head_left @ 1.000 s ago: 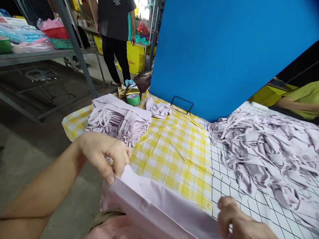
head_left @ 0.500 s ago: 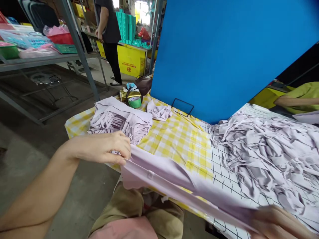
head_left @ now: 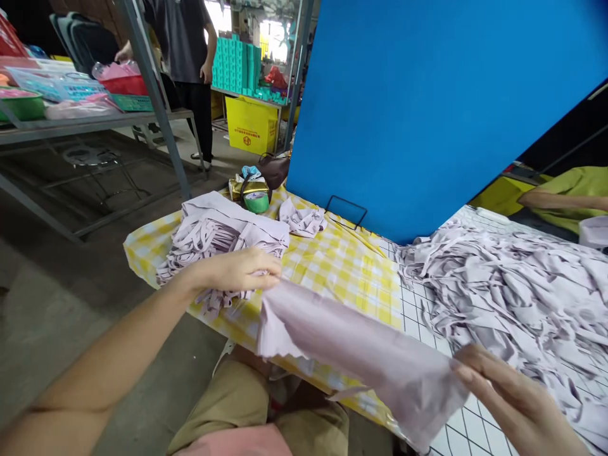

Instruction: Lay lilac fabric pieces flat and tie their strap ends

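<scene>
A pale lilac cloth piece [head_left: 351,342] is stretched between my hands above the table's front edge, its middle slightly blurred. My left hand [head_left: 251,269] pinches its upper left corner, in front of a stack of lilac cloth pieces [head_left: 228,221]. At the lower right, my right hand [head_left: 503,386] grips the other end between thumb and fingers. A large loose heap of lilac cloth [head_left: 513,285] lies on the right. One small crumpled lilac piece [head_left: 302,218] rests behind the stack.
A yellow checked cloth [head_left: 342,272] covers the left table part. A blue board [head_left: 403,114] rises behind, with a black wire frame [head_left: 346,212] at its foot. Green tape [head_left: 256,201] sits at the back. One person [head_left: 183,57] stands beyond; another's arm [head_left: 565,199] shows right.
Both hands have moved, the left one rightward and up, the right one up and leftward. The held cloth now hangs broader and flatter. The standing person has shifted left.
</scene>
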A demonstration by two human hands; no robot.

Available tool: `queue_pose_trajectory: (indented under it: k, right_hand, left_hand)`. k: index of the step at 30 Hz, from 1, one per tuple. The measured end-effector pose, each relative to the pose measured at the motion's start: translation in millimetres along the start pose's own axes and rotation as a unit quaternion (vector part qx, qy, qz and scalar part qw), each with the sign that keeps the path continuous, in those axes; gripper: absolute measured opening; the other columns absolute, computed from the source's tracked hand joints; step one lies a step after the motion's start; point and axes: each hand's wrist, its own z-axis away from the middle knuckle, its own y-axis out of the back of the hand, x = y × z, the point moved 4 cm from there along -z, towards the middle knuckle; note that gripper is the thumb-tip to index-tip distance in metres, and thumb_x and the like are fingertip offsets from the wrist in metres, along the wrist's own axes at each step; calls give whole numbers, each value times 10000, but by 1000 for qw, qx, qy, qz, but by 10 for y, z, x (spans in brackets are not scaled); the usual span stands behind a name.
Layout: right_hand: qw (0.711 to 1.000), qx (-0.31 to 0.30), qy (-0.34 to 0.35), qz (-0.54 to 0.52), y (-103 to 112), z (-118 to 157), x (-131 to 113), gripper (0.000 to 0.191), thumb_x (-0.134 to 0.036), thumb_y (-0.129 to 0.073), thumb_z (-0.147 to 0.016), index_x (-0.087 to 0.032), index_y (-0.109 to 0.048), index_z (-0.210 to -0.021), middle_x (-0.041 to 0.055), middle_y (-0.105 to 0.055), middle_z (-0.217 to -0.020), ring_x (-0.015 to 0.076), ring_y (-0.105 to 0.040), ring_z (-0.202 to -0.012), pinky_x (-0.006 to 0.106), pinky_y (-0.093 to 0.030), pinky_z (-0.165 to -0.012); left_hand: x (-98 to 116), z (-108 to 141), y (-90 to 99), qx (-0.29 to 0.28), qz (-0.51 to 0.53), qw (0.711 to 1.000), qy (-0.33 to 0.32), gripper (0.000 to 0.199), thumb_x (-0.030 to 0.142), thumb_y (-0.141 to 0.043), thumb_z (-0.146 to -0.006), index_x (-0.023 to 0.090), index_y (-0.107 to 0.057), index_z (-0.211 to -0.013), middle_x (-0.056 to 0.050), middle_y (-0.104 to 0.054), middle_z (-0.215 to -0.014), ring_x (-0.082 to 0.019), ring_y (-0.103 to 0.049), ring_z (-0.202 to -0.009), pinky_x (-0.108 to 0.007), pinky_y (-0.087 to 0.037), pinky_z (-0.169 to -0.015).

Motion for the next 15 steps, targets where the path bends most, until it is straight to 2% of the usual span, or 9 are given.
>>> queue_pose_trajectory:
  k: [1,3,5,6,8,11,13,15]
  right_hand:
    - [999,10,-31,7,-39,-101,87,369,-505,-463,-822,-220,-529,-598,27,-547,-595,167,-546,-536,262,-452,-477]
    - [994,40,-97,36,-172,-285,275,412,-576,-434,-788,-215,-528,-613,36,-559,-626,178,-555,-544,291,-455,-487]
    - [984,65,-149,69,-360,-388,437,442,-610,-417,-754,-197,-571,-719,82,-598,-774,215,-600,-629,335,-476,-523]
    - [980,78,-163,85,-458,-398,491,453,-608,-414,-749,-187,-578,-790,102,-596,-848,229,-612,-664,353,-484,-537]
    - [983,67,-151,80,-669,-347,538,429,-565,-414,-776,-185,-568,-905,110,-576,-930,236,-621,-735,355,-496,-563]
    - [994,-1,-99,44,-960,-158,509,311,-469,-440,-828,-225,-543,-991,90,-550,-1001,218,-610,-823,331,-510,-608]
    - [996,-30,-74,44,-1100,-35,481,260,-415,-476,-832,-254,-527,-1030,83,-529,-1062,223,-592,-896,333,-512,-647]
    - [996,-41,-61,57,-1206,37,470,242,-362,-510,-818,-262,-519,-1038,79,-521,-1073,230,-579,-923,339,-510,-663]
  left_hand:
    - [-76,-123,-71,-12,-9,1000,15,279,266,-398,-872,155,-501,-637,-2,-521,-653,-125,-474,-618,-230,-377,-627]
    - [-252,-353,-242,9,-48,996,76,230,225,-388,-858,150,-502,-674,-17,-518,-695,-141,-483,-652,-248,-378,-638]
    - [-398,-500,-461,42,-75,987,136,136,148,-402,-822,135,-530,-868,-69,-546,-914,-176,-516,-802,-268,-402,-708]
    - [-449,-530,-574,59,-88,982,154,207,107,-406,-801,128,-516,-975,-97,-525,-1027,-192,-515,-877,-286,-407,-758]
    - [-504,-514,-811,59,-90,982,153,330,77,-443,-772,129,-473,-1097,-120,-465,-1155,-212,-496,-988,-310,-403,-839]
    - [-559,-361,-1113,5,-61,990,127,387,168,-565,-760,157,-456,-1131,-104,-440,-1180,-226,-486,-1026,-327,-410,-868]
    - [-621,-247,-1221,-5,-58,990,128,376,224,-625,-745,168,-479,-1087,-91,-456,-1133,-238,-480,-1022,-348,-406,-874]
    - [-684,-172,-1264,11,-64,991,121,301,225,-636,-749,167,-511,-1016,-78,-474,-1074,-242,-468,-1027,-357,-390,-888]
